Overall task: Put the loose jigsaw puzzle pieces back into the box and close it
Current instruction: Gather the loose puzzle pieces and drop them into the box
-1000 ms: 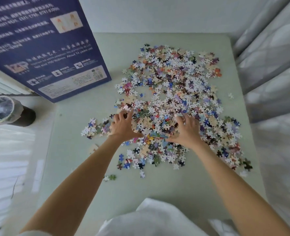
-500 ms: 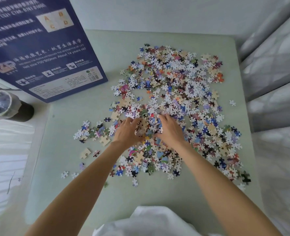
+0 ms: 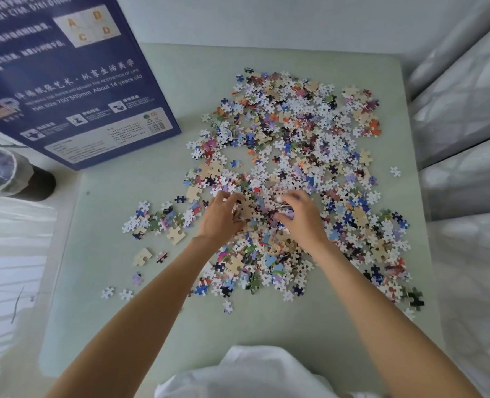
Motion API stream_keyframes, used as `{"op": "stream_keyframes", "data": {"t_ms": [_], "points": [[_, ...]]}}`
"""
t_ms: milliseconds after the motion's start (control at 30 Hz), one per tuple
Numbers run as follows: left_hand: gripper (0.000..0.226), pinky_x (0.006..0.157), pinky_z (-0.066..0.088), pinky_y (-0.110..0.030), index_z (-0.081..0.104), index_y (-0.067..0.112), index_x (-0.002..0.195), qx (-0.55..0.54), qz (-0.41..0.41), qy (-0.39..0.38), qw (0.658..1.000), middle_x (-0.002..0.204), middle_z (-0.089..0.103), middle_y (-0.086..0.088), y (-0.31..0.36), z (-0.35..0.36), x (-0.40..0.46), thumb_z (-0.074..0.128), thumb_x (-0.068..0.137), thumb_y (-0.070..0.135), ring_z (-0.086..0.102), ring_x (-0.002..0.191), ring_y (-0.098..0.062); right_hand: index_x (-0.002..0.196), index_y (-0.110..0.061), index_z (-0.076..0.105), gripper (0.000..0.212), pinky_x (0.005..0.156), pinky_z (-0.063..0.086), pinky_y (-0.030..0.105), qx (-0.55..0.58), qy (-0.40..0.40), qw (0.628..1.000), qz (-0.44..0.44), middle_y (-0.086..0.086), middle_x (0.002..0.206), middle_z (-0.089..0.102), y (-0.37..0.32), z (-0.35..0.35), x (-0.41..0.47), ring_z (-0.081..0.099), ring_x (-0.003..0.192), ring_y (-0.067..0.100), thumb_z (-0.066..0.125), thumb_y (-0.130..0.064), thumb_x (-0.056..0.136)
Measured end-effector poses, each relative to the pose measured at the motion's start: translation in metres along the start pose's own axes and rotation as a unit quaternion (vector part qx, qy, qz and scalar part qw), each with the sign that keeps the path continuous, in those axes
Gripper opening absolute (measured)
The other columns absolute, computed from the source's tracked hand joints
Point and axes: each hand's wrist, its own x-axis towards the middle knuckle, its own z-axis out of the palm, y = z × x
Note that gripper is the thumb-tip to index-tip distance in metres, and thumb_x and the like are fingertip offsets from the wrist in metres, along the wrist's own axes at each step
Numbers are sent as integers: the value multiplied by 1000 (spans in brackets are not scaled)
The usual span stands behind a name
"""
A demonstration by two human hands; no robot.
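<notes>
Navy cardboard puzzle box (image 3: 65, 81), printed "About 14 years old"; left hand (image 3: 219, 218) and right hand (image 3: 302, 218) cupped, gripping loose multicoloured jigsaw pieces (image 3: 304, 156).

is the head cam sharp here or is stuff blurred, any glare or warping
Head view: the puzzle pieces in mid-frame are fairly crisp; the left hand and right hand are slightly smeared at the fingertips; the box print softens toward the upper-left corner; wide-angle warping bends the table edges; soft even light, faint shadows, bright washed-out floor at left beside the bin.
</notes>
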Motion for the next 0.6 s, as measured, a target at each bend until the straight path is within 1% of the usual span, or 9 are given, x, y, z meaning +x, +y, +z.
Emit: {"op": "stream_keyframes", "data": {"t_ms": [100, 233, 300, 333, 400, 433, 500, 533, 600], "points": [[62, 90, 50, -37, 50, 23, 130, -32, -12, 15, 999, 126, 52, -10, -10, -6, -4, 76, 75, 19, 59, 100, -24, 120, -13, 58, 37, 90, 39, 21, -14, 3, 1000, 16, 12, 131, 45, 2, 1, -4, 49, 113, 23, 67, -18, 84], [51, 81, 48, -29, 55, 21, 126, -32, -15, 24, 999, 116, 62, -8, -20, -9, -9, 73, 78, 21, 62, 89, -20, 125, -10, 54, 47, 88, 42, 26, -34, -6, 999, 17, 11, 114, 62, 0, 1, -7, 58, 103, 23, 69, -22, 82], [42, 73, 46, -26, 60, 21, 120, -34, -11, 36, 999, 113, 65, -6, -21, -8, -10, 72, 80, 23, 64, 84, -20, 123, -8, 55, 47, 86, 38, 19, -27, -3, 999, 25, 10, 111, 65, -4, -2, -8, 61, 93, 19, 70, -21, 81], [37, 72, 46, -25, 63, 20, 116, -40, -10, 45, 998, 110, 67, -6, -21, -8, -11, 71, 81, 22, 65, 83, -21, 123, -8, 55, 46, 81, 35, 14, -18, -3, 999, 33, 11, 109, 66, -6, -5, -8, 60, 82, 14, 70, -20, 81], [27, 70, 46, -23, 69, 16, 109, -55, -9, 65, 996, 103, 70, -7, -23, -9, -11, 70, 82, 18, 66, 81, -21, 120, -8, 57, 43, 62, 33, 7, -3, 3, 999, 41, 12, 104, 66, -11, -10, -9, 45, 63, 0, 69, -18, 81], [23, 68, 46, -21, 71, 14, 105, -62, -7, 76, 995, 97, 72, -7, -24, -10, -10, 70, 82, 17, 65, 78, -19, 118, -8, 57, 40, 59, 32, 7, 4, 8, 999, 42, 11, 103, 66, -13, -12, -8, 45, 63, -1, 69, -16, 81], [20, 60, 44, -19, 73, 13, 101, -76, -1, 92, 993, 86, 73, -6, -26, -13, -11, 70, 82, 19, 63, 65, -16, 116, -10, 59, 36, 65, 37, 12, 9, 26, 999, 41, 11, 107, 66, -17, -17, -9, 54, 78, 8, 69, -10, 81], [21, 56, 43, -17, 73, 14, 101, -79, 2, 96, 992, 81, 73, -6, -28, -16, -12, 70, 82, 20, 61, 61, -15, 117, -11, 60, 37, 68, 38, 14, 6, 33, 999, 42, 12, 109, 65, -20, -19, -9, 55, 85, 11, 68, -6, 81], [21, 52, 38, -11, 72, 14, 102, -86, 6, 105, 991, 77, 73, -6, -31, -21, -14, 69, 82, 19, 59, 56, -14, 117, -12, 61, 38, 67, 39, 13, -6, 40, 999, 34, 11, 111, 65, -23, -22, -11, 54, 90, 12, 67, -2, 81]]}}
